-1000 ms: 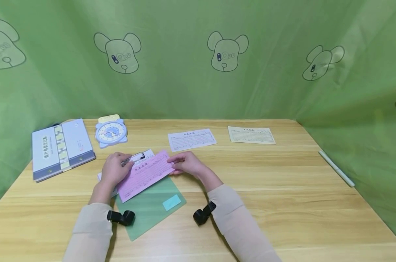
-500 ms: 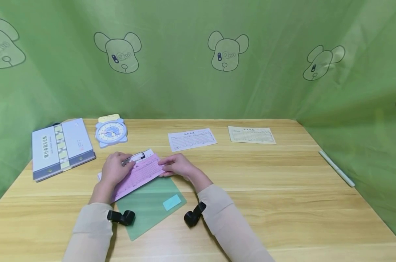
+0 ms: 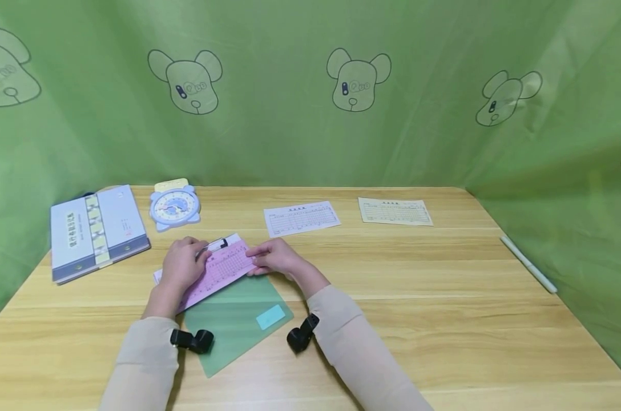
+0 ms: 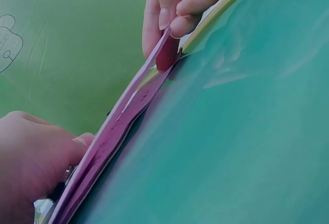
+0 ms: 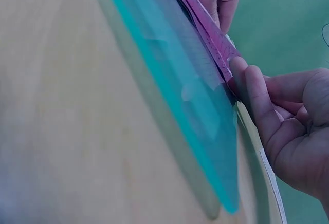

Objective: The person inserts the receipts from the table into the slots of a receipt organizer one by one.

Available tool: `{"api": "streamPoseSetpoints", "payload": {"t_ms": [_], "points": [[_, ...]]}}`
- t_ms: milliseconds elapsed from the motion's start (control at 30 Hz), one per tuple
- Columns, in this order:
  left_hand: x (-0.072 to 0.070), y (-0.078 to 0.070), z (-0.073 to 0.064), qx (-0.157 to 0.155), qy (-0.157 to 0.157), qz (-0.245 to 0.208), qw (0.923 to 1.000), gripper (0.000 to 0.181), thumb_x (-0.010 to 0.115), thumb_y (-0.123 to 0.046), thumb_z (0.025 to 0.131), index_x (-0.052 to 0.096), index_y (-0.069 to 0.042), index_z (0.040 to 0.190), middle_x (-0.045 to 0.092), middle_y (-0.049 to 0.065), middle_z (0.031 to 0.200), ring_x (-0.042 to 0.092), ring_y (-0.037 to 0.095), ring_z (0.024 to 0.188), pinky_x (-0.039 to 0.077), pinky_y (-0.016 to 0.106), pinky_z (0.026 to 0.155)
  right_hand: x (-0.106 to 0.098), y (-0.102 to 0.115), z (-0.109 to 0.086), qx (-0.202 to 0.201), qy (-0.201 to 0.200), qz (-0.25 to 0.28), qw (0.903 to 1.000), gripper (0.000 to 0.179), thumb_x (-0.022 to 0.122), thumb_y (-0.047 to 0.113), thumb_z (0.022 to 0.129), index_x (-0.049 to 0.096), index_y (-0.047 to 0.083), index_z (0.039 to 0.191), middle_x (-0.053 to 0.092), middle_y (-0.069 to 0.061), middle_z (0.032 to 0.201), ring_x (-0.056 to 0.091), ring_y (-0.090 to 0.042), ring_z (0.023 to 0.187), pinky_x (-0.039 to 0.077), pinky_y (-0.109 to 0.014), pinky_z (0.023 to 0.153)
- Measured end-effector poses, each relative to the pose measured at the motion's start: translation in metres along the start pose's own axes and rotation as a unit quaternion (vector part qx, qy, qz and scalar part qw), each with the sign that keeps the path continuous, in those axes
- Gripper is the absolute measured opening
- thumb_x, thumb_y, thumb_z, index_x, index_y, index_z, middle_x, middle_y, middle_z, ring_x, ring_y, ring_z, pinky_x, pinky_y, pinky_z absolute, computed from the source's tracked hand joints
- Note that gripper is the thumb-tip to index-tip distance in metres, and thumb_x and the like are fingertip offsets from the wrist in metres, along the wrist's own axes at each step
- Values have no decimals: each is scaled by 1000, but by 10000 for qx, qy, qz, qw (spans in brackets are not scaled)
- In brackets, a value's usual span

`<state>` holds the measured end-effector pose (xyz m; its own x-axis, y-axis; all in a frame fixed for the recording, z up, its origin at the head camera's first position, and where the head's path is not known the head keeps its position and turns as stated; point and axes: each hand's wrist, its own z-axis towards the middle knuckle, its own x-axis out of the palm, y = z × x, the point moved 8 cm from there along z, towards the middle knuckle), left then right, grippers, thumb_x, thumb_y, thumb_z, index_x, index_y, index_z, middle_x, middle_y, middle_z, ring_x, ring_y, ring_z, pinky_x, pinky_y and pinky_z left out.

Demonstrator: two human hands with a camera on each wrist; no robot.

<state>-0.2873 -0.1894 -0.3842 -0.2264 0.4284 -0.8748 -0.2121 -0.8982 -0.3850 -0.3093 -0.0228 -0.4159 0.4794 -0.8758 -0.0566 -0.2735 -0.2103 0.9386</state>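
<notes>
A translucent green clipboard (image 3: 238,331) with a pale label lies on the table, its metal clip (image 3: 218,245) at the far edge. A white sheet (image 3: 233,239) sticks out from under a pink printed form (image 3: 223,271) near the clip. My left hand (image 3: 182,265) grips the clip area, thumb over the form's left part; its fingertips are partly hidden. With thumb and fingers, my right hand (image 3: 278,258) pinches the form's right end. In the left wrist view the pink form (image 4: 121,106) stands slightly apart from the layer beneath. The right wrist view shows my right fingers (image 5: 262,98) at its corner.
Two printed slips, one whitish (image 3: 302,219) and one yellowish (image 3: 395,212), lie toward the back. A ledger binder (image 3: 97,231) and a blue clock-faced toy (image 3: 174,207) are at the left. A pale pen (image 3: 528,265) lies by the right edge, before a green curtain (image 3: 274,142).
My right hand has moved left, bringing the pink form along until it covers more of the white sheet near the clip. My left hand has stayed almost in place.
</notes>
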Motion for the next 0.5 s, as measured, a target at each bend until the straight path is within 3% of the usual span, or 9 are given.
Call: {"api": "streamPoseSetpoints", "payload": {"t_ms": [500], "points": [[0, 0, 1, 47, -48, -12, 10000, 27, 56, -12, 82, 59, 4, 104, 54, 23, 96, 47, 37, 88, 36, 48, 78, 2, 3, 15, -5, -68, -184, 9998, 29, 51, -11, 79, 58, -4, 105, 59, -16, 92, 62, -22, 64, 50, -27, 61]]}}
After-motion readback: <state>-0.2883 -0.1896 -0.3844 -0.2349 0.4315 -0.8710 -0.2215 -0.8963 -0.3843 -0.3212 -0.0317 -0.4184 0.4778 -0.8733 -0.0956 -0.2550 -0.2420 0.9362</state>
